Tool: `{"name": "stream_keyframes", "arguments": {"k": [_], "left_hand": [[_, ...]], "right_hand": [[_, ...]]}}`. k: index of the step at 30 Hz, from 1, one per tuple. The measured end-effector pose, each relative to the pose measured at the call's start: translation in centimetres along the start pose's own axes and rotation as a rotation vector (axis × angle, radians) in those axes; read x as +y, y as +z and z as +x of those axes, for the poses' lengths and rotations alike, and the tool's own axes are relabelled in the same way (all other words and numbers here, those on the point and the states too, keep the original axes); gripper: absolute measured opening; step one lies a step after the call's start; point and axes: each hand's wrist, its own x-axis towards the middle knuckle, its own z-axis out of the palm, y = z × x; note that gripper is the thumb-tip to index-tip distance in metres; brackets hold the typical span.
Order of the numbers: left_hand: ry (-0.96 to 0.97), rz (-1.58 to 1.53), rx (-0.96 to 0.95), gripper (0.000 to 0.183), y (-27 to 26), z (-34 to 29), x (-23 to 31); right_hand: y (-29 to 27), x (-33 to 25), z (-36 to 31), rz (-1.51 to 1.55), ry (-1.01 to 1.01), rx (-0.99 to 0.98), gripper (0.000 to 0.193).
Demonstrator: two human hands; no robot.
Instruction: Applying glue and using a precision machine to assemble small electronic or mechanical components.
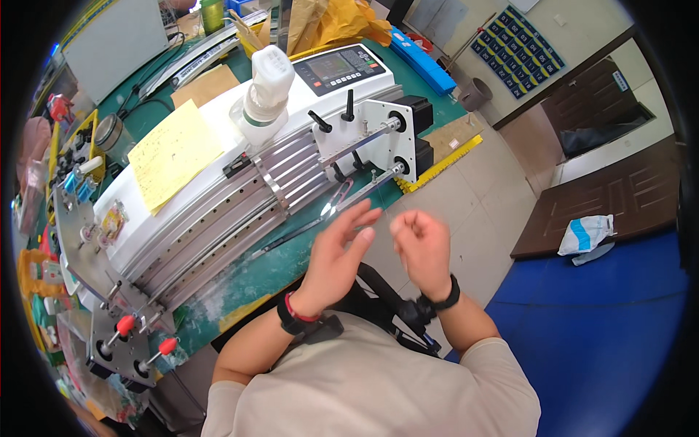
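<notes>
My left hand is raised in front of the machine's near side, its fingers apart and the thumb held away from them. Beside it my right hand is closed, with fingertips curled toward the thumb; whatever they pinch, if anything, is too small to make out. The hands do not touch each other. Behind them stands a white machine with long metal rails and a metal end plate carrying two rollers. Near my left hand, a pair of tweezers or small scissors lies by the rails.
On the machine sit a white bottle, a yellow paper sheet and a control panel. Red-tipped rods stick out at the lower left. A blue case lies at the back of the green table. Right, a white packet rests on blue flooring.
</notes>
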Motion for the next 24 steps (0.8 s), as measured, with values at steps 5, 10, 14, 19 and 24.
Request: {"name": "stream_keyframes", "arguments": {"k": [5, 10, 14, 19, 24], "left_hand": [[-0.323, -0.87, -0.224, 0.044, -0.4, 0.4, 0.5], [-0.099, -0.764, -0.444, 0.03, -8.3, -6.0, 3.4], [0.179, -0.986, -0.684, 0.019, -13.3, -10.2, 6.0], [0.217, -0.76, -0.439, 0.015, -16.0, -15.3, 7.9], [0.213, -0.466, -0.031, 0.019, -15.6, -18.5, 7.9]], "right_hand": [[-1.2, 1.4, -5.2, 0.232, -0.163, -0.076, 0.007], [1.0, 0.7, -0.9, 0.55, 0.142, -0.002, 0.011], [2.5, 3.3, 3.3, 0.667, 0.515, -0.298, 0.013], [4.4, 2.1, 3.1, 0.575, 0.528, -0.324, 0.009], [4.0, 1.9, 3.1, 0.525, 0.519, -0.297, 0.008]]}}
